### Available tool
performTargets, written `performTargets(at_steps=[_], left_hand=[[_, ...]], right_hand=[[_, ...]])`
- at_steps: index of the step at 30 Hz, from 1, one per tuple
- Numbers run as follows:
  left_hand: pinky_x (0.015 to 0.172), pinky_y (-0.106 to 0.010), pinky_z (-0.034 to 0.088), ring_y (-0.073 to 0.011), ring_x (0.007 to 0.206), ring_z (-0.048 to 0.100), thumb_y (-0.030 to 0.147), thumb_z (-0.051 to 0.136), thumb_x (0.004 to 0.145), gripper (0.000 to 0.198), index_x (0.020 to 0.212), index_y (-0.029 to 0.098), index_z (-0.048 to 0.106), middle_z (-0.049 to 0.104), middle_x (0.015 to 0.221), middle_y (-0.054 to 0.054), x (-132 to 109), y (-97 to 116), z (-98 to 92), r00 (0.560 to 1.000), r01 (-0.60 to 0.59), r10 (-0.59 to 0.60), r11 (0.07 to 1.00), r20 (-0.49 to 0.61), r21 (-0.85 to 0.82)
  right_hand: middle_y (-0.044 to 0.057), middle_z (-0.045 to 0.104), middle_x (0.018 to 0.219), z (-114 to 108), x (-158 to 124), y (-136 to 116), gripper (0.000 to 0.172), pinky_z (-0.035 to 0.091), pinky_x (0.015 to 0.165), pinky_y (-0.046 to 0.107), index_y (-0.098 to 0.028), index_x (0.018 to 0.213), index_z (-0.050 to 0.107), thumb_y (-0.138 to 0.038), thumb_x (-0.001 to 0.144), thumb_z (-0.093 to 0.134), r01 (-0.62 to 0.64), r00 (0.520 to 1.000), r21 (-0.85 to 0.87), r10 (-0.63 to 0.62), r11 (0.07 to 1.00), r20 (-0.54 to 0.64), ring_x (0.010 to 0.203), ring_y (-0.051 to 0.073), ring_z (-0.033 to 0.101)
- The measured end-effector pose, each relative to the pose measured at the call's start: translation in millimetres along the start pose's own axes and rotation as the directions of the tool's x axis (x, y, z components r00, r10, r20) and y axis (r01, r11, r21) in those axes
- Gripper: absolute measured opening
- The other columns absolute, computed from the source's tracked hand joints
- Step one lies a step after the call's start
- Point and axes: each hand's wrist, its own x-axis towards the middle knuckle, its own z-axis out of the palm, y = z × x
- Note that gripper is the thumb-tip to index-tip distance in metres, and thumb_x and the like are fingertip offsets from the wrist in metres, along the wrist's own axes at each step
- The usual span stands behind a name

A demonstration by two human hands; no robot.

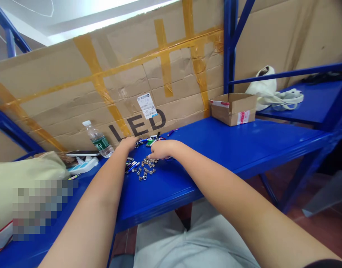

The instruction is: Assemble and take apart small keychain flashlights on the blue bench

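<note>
On the blue table, my left hand (128,143) reaches to the left side of a pile of small coloured metal tubes (152,141), some with rings. Its fingers are mostly hidden behind the hand. My right hand (161,149) is closed, fingers curled, with the fingertips down at the upper edge of a heap of small silvery metal pieces (145,163). What it may hold is too small to make out. More slim tubes (132,166), blue and silver, lie between my left forearm and the metal pieces. One purple tube (173,132) lies apart, farther back.
A water bottle (99,140), a white power strip (83,166) and a pale bag (28,178) are on the left. An open cardboard box (232,109) stands at the back right. A large cardboard sheet (126,82) walls off the blue table (215,149) behind.
</note>
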Motion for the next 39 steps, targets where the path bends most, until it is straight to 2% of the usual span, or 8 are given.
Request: performTargets(at_steps=[4, 9, 14, 20, 28, 34, 36, 39], left_hand=[[0.086, -0.036, 0.044, -0.0303, 0.105, 0.058, 0.025, 0.054, 0.077, 0.022, 0.095, 0.018, 0.066, 0.065, 0.108, -0.015, -6, -2, -1.5, 0.998, 0.039, -0.039, 0.999, -0.054, -0.002], [0.076, -0.030, 0.046, -0.0253, 0.094, 0.061, 0.036, 0.046, 0.083, 0.034, 0.106, 0.015, 0.059, 0.067, 0.102, -0.013, -33, 5, -22.7, 0.987, 0.076, -0.088, 0.993, -0.138, -0.088], [0.067, -0.027, 0.045, -0.0194, 0.078, 0.060, 0.035, 0.048, 0.079, 0.026, 0.092, 0.018, 0.063, 0.068, 0.085, -0.004, -82, 41, -47.2, 0.934, -0.056, -0.129, 0.868, -0.333, -0.494], [0.056, -0.026, 0.046, -0.0150, 0.061, 0.057, 0.037, 0.045, 0.083, 0.027, 0.093, 0.017, 0.059, 0.062, 0.071, -0.001, -115, 53, -45.2, 0.984, -0.117, -0.039, 0.603, -0.175, -0.789], [0.067, -0.026, 0.046, -0.0155, 0.076, 0.055, 0.049, 0.043, 0.087, 0.042, 0.108, 0.017, 0.060, 0.064, 0.093, -0.004, -126, 42, -51.7, 0.965, -0.260, 0.166, 0.556, -0.201, -0.790], [0.068, -0.026, 0.047, -0.0148, 0.076, 0.057, 0.048, 0.041, 0.089, 0.040, 0.102, 0.016, 0.060, 0.063, 0.090, -0.005, -128, 36, -49.7, 0.963, -0.269, 0.155, 0.438, -0.223, -0.858], [0.069, -0.028, 0.048, -0.0154, 0.077, 0.058, 0.046, 0.044, 0.088, 0.038, 0.107, 0.016, 0.059, 0.064, 0.094, -0.006, -128, 36, -51.2, 0.953, -0.298, 0.092, 0.442, -0.288, -0.846], [0.079, -0.032, 0.048, -0.0180, 0.087, 0.059, 0.039, 0.052, 0.085, 0.030, 0.105, 0.018, 0.062, 0.064, 0.099, -0.006, -128, 38, -54.6, 0.871, -0.406, 0.036, 0.616, -0.491, -0.675]], right_hand=[[0.013, 0.067, 0.076, 1, 8, 9, 0.039, 0.045, 0.068, 0.034, -0.010, 0.081, 0.067, -0.040, 0.089, 0.044, 0.011, 0.996, -0.012, -0.012, 1.000, -0.085, 0.072, 0.023, 0.062], [0.015, 0.067, 0.098, 9, 17, 13, 0.030, 0.044, 0.071, 0.033, -0.011, 0.095, 0.063, -0.036, 0.086, 0.048, 0.019, 0.938, 0.136, 0.030, 0.990, -0.346, 0.088, 0.026, 0.062], [0.013, 0.065, 0.102, 19, 25, 7, 0.031, 0.045, 0.064, 0.028, -0.014, 0.097, 0.053, -0.042, 0.083, 0.056, 0.184, 0.827, 0.293, 0.013, 0.938, -0.562, 0.083, 0.021, 0.062], [0.002, 0.063, 0.073, 19, 26, 6, 0.012, 0.044, 0.045, 0.021, -0.017, 0.081, 0.050, -0.026, 0.088, 0.049, 0.337, 0.907, 0.579, -0.091, 0.743, -0.411, 0.053, 0.010, 0.057], [0.001, 0.061, 0.073, 13, 19, 10, 0.012, 0.047, 0.048, 0.020, -0.017, 0.082, 0.050, -0.027, 0.087, 0.049, 0.195, 0.981, 0.842, -0.116, 0.503, -0.158, 0.056, 0.010, 0.057], [-0.003, 0.052, 0.062, 7, 15, 11, 0.024, 0.043, 0.052, 0.020, -0.017, 0.073, 0.047, -0.028, 0.092, 0.037, 0.129, 0.983, 0.966, -0.160, 0.226, -0.093, 0.051, 0.007, 0.048], [-0.005, 0.047, 0.057, 5, 13, 11, 0.027, 0.042, 0.051, 0.020, -0.017, 0.071, 0.044, -0.029, 0.093, 0.035, 0.105, 0.984, 0.980, -0.162, 0.171, -0.077, 0.048, 0.007, 0.044], [-0.006, 0.042, 0.054, 3, 11, 10, 0.027, 0.040, 0.050, 0.019, -0.019, 0.069, 0.040, -0.029, 0.094, 0.035, 0.082, 0.987, 0.982, -0.154, 0.169, -0.056, 0.046, 0.007, 0.040]])
